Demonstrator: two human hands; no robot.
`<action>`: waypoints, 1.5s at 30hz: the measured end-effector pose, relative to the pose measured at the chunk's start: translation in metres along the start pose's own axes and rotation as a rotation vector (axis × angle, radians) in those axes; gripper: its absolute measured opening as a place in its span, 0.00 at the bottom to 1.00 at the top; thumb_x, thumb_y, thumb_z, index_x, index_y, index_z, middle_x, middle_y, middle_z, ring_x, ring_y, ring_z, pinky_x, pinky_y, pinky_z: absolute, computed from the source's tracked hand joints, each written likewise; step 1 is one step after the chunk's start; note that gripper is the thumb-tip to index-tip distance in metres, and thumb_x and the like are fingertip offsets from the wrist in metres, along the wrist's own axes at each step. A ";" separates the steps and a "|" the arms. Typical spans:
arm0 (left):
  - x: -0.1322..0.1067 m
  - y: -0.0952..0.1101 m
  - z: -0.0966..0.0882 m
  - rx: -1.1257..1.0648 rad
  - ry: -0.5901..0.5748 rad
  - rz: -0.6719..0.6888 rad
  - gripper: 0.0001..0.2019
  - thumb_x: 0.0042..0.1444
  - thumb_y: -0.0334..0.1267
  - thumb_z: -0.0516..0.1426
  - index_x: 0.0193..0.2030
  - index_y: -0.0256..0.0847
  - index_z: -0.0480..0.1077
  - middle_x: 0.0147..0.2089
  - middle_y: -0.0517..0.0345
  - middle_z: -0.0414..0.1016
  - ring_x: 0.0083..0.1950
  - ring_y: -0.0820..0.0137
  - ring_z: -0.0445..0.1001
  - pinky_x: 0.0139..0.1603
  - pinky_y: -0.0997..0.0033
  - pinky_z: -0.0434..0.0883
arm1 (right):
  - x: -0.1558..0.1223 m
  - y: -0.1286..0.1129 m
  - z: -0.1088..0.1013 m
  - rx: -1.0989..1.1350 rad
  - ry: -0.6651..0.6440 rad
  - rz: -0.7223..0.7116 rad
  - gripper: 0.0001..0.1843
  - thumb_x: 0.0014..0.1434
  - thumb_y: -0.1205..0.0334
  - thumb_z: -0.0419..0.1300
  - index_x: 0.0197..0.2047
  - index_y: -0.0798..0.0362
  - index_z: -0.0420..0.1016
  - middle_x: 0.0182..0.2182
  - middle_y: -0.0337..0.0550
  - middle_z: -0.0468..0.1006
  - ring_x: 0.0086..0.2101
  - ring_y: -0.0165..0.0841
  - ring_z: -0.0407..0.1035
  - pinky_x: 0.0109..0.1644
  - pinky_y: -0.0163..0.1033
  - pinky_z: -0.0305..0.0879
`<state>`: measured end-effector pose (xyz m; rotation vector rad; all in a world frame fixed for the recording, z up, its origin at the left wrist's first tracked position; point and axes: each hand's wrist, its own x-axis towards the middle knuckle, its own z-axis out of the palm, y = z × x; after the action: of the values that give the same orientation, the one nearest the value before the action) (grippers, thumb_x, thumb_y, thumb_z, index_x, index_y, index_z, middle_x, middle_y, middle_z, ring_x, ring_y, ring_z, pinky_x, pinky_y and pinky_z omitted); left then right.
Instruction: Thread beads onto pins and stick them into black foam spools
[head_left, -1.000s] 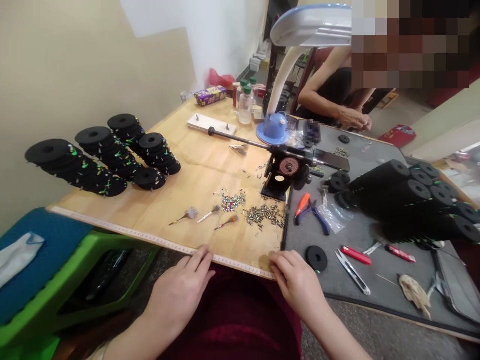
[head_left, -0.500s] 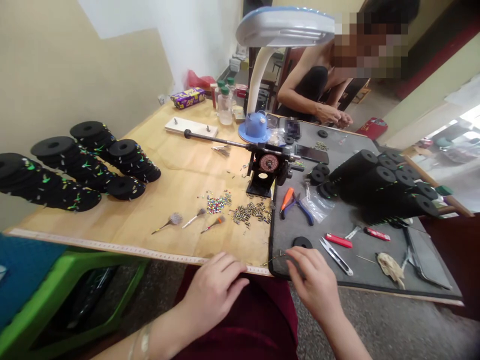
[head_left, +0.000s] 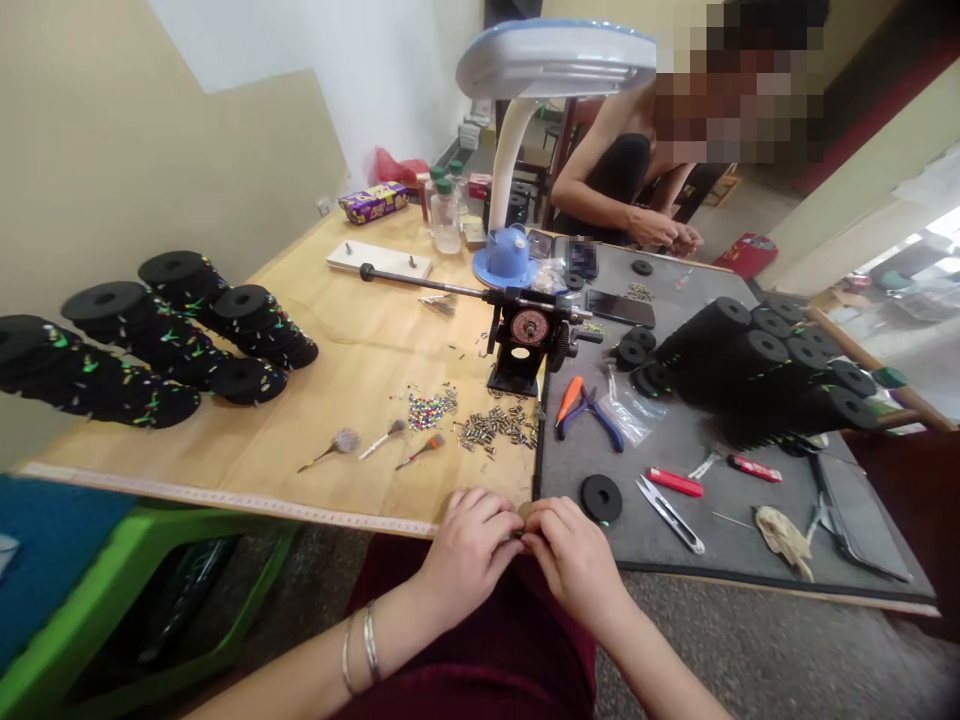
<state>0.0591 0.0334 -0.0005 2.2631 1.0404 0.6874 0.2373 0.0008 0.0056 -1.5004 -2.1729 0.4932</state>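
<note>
Tiny piece [head_left: 523,536], too small to identify, is pinched between closed fingertips of left hand [head_left: 471,545] and right hand [head_left: 574,560] at the table [head_left: 300,480] edge. Disc [head_left: 601,497] at one o'clock, winder [head_left: 527,335] at twelve.

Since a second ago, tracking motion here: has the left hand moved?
Yes: the left hand slid right along the wooden board to the grey mat, meeting the right hand.

left hand [head_left: 469,545] and right hand [head_left: 574,555] drawn together, fingertips now meeting (earlier apart) at the table edge [head_left: 337,517]
</note>
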 end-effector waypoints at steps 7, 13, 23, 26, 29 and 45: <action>0.002 -0.006 0.002 -0.013 0.012 0.081 0.08 0.62 0.34 0.52 0.37 0.43 0.73 0.37 0.56 0.77 0.39 0.66 0.68 0.42 0.62 0.59 | 0.001 -0.001 -0.011 0.064 -0.108 0.055 0.05 0.62 0.68 0.55 0.41 0.52 0.69 0.34 0.43 0.78 0.34 0.35 0.72 0.38 0.37 0.65; 0.002 -0.009 0.000 -0.081 0.039 0.041 0.09 0.61 0.37 0.54 0.34 0.42 0.74 0.34 0.56 0.76 0.37 0.67 0.69 0.40 0.64 0.60 | -0.001 0.006 -0.009 0.043 -0.149 0.028 0.06 0.63 0.67 0.53 0.34 0.52 0.70 0.28 0.42 0.76 0.30 0.34 0.69 0.33 0.36 0.61; 0.003 -0.014 0.001 -0.136 0.033 0.018 0.07 0.60 0.36 0.55 0.32 0.40 0.72 0.32 0.58 0.76 0.36 0.68 0.70 0.40 0.64 0.60 | -0.002 0.009 -0.010 0.115 -0.121 0.056 0.07 0.62 0.69 0.53 0.33 0.52 0.69 0.28 0.41 0.74 0.30 0.33 0.68 0.34 0.35 0.60; 0.003 -0.013 -0.001 -0.123 0.016 0.014 0.07 0.60 0.35 0.55 0.32 0.40 0.71 0.32 0.58 0.76 0.36 0.68 0.70 0.40 0.64 0.61 | -0.001 0.006 -0.013 0.136 -0.103 0.084 0.06 0.59 0.71 0.53 0.32 0.52 0.68 0.26 0.40 0.73 0.28 0.32 0.67 0.33 0.35 0.60; 0.003 -0.009 -0.004 -0.058 -0.033 0.006 0.05 0.59 0.35 0.54 0.34 0.41 0.71 0.34 0.56 0.74 0.38 0.65 0.69 0.41 0.62 0.61 | 0.000 0.004 -0.016 0.155 -0.082 0.111 0.07 0.58 0.72 0.53 0.32 0.51 0.68 0.25 0.39 0.72 0.27 0.31 0.66 0.32 0.34 0.59; 0.017 0.000 0.006 -0.110 -0.040 0.025 0.04 0.58 0.36 0.55 0.38 0.43 0.72 0.41 0.55 0.77 0.45 0.63 0.69 0.45 0.60 0.61 | -0.003 0.009 -0.016 0.342 -0.084 0.156 0.08 0.62 0.69 0.51 0.44 0.51 0.63 0.33 0.42 0.77 0.33 0.32 0.73 0.37 0.35 0.67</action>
<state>0.0721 0.0451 -0.0009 2.1898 0.9343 0.6895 0.2542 0.0016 0.0131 -1.4824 -1.9165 0.9444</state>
